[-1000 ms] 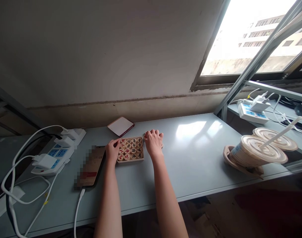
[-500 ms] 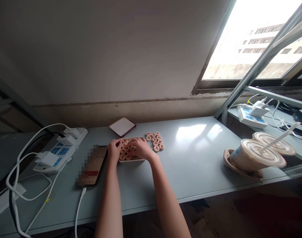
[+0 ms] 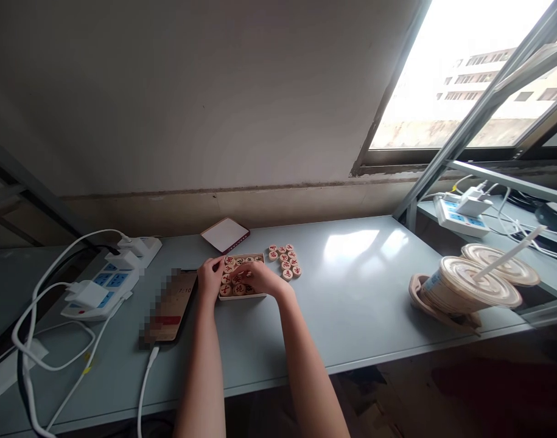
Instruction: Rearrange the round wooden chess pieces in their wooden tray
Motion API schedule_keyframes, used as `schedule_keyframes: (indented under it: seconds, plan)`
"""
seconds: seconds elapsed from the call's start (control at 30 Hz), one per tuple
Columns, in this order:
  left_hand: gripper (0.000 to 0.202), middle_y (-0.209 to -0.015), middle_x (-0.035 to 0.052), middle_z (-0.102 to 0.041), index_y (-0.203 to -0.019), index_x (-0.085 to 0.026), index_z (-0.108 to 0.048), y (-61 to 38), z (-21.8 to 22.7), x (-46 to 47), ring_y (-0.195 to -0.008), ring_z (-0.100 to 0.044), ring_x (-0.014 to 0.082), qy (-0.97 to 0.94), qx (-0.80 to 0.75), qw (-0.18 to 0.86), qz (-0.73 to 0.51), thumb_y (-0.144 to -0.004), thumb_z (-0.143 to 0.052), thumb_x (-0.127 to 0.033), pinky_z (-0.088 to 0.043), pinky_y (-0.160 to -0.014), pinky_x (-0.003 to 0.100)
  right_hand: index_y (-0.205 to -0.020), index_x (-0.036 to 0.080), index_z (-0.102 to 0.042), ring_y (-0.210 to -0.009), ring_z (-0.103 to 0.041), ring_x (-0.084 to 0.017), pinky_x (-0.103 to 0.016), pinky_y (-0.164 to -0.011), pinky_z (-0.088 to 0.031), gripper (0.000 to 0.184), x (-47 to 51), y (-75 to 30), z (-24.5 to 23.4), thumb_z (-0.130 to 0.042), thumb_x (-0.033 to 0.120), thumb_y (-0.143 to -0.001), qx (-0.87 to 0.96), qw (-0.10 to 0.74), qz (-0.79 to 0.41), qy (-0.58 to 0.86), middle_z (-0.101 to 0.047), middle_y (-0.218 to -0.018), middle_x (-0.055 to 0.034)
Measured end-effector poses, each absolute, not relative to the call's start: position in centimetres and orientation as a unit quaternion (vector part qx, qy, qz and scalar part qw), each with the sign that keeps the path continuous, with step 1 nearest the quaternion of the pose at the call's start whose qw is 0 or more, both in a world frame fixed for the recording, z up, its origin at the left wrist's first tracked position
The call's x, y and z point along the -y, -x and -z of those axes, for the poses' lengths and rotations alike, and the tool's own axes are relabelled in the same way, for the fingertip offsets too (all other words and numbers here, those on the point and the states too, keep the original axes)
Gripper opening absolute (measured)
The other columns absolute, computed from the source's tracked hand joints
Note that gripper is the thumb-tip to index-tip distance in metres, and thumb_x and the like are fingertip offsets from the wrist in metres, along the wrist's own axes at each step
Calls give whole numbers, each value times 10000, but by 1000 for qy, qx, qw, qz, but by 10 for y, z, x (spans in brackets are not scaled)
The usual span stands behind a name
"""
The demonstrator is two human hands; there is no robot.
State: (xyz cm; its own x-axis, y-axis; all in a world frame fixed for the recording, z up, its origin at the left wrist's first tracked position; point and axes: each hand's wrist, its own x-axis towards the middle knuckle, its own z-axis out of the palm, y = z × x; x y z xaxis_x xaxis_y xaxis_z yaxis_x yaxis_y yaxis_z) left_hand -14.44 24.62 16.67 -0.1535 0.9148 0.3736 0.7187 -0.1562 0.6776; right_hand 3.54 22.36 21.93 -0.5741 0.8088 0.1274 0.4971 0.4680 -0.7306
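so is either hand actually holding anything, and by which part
The left hand grips the left edge of the chess piece box. The right hand rests over the pieces inside; whether it pinches one cannot be told.

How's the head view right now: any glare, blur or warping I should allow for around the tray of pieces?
Head view: window blown out white, throwing a pale glare patch on the table; wide-angle bending tilts wall and window frame; phone screen pixelated; tray evenly lit, but its piece markings are too small to read, partly covered by the left hand and right hand.
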Motion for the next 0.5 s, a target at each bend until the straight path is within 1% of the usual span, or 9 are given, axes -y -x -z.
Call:
schedule_keyframes:
  seconds: [0.1, 0.2, 0.27, 0.37, 0.43, 0.5]
  plan:
    - [320, -891, 102, -678, -937, -155, -695, 144, -167, -246, -813, -619, 218, -638, -639, 122, -413, -818, -441, -308, -473, -692, 291, -1011, 261, -674, -947, -603, -129, -212, -813, -462, 505, -223, -35, -219, -444, -68, -704, 822, 230, -328, 404, -672, -1029, 15]
    - [323, -903, 103, -676, -951, -155, -691, 144, -167, -245, -821, -618, 220, -639, -636, 122, -416, -820, -439, -309, -474, -695, 295, -1023, 243, -663, -915, -601, -140, -222, -798, -461, 465, -222, -33, -220, -524, -43, -683, 817, 226, -320, 424, -674, -989, 1]
    - [322, -910, 106, -675, -953, -150, -689, 144, -167, -245, -826, -616, 221, -641, -633, 123, -417, -819, -441, -308, -474, -699, 298, -983, 216, -664, -897, -589, -148, -234, -783, -455, 361, -221, -32, -221, -586, 15, -694, 809, 240, -310, 438, -662, -956, -14]
    - [330, -915, 108, -672, -956, -142, -688, 144, -168, -244, -824, -613, 219, -641, -630, 132, -419, -824, -438, -311, -473, -695, 295, -923, 211, -653, -946, -538, -157, -243, -775, -435, 200, -221, -38, -224, -634, 153, -733, 797, 281, -287, 450, -601, -974, -28]
    - [334, -902, 102, -672, -956, -147, -689, 144, -169, -243, -816, -612, 215, -637, -631, 143, -420, -827, -434, -320, -475, -689, 291, -926, 226, -637, -970, -501, -165, -259, -784, -416, 166, -221, -48, -226, -625, 222, -761, 786, 297, -245, 484, -559, -985, -30]
    - [332, -888, 96, -672, -949, -154, -691, 143, -170, -243, -814, -612, 213, -632, -634, 148, -421, -826, -435, -326, -477, -688, 289, -932, 232, -620, -958, -477, -173, -283, -800, -392, 154, -222, -60, -226, -613, 254, -780, 767, 297, -184, 538, -540, -975, -31]
